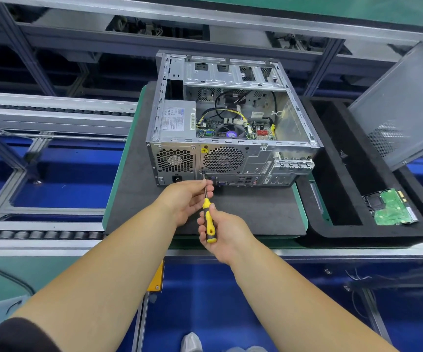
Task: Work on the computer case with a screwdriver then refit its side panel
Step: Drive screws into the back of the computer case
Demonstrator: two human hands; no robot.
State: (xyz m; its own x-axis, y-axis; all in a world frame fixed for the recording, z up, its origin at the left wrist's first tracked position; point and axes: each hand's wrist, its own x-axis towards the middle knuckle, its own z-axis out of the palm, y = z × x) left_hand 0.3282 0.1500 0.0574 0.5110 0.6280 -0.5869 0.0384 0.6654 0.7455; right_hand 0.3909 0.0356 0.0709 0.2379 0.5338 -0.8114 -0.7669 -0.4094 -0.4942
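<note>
The screwdriver point(210, 223) handle is gripped by the right hand point(222, 231), its shaft pinched by the left hand point(189, 199). A rear screw on the computer case point(230, 148) is apparently being worked; steady turning is called for next, the side panel point(403, 105) still being off.

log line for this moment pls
right hand grip on screwdriver handle | left hand steadies shaft | tip at computer case rear | side panel off
</note>
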